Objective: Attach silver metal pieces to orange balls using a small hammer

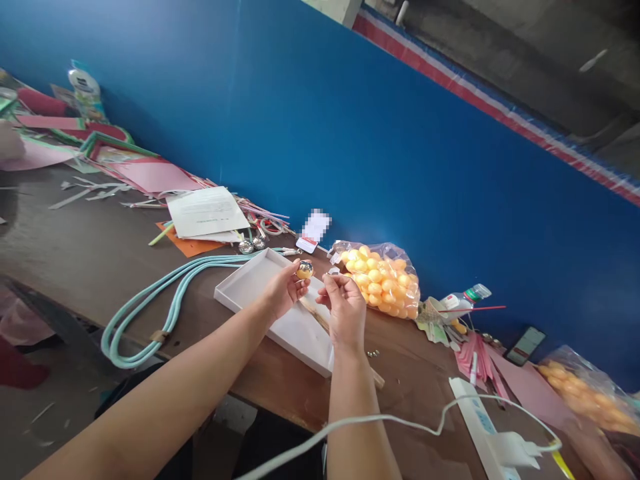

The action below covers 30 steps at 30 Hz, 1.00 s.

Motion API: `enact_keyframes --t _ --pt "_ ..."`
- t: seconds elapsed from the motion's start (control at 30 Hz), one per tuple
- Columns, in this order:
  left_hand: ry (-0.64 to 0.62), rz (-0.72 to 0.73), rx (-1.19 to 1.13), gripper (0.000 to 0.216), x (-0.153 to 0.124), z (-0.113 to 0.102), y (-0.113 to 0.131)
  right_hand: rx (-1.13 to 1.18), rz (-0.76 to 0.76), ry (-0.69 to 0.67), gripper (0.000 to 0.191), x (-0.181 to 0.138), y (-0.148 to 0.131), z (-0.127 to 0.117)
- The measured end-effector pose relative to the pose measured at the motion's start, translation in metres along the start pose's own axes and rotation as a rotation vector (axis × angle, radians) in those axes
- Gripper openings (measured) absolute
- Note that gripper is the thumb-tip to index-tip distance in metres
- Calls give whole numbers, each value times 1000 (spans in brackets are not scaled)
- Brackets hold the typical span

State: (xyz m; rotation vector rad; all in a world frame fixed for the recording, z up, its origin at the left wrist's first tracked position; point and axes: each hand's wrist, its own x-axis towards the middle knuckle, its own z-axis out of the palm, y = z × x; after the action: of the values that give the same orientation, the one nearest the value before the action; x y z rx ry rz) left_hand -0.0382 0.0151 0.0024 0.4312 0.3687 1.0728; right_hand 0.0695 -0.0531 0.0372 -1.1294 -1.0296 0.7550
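Orange ball (305, 269) pinched in left hand (283, 291) fingertips.

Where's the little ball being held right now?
Mid-frame in the head view: the ball is pinched in the fingers of the left hand, over the white tray's far corner, just left of the bag of orange balls.
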Motion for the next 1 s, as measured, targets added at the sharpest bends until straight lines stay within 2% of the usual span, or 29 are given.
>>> enact_keyframes --t 0.1,0.33,0.67,0.8,1.0 --pt "4 -40 -6 25 2 -2 0 63 30 27 26 6 14 4" --pt "-14 -75 51 28 4 -4 -4 117 56 27 22 2 40 -3" --pt "-11 -82 158 23 2 -4 -5 289 142 -58 19 -5 35 0" --pt "-6 -90 191 23 0 -2 -5 304 145 -33 19 -5 35 2" --pt "-54 -107 217 23 -2 -1 -7 306 226 12 22 -3 37 2"
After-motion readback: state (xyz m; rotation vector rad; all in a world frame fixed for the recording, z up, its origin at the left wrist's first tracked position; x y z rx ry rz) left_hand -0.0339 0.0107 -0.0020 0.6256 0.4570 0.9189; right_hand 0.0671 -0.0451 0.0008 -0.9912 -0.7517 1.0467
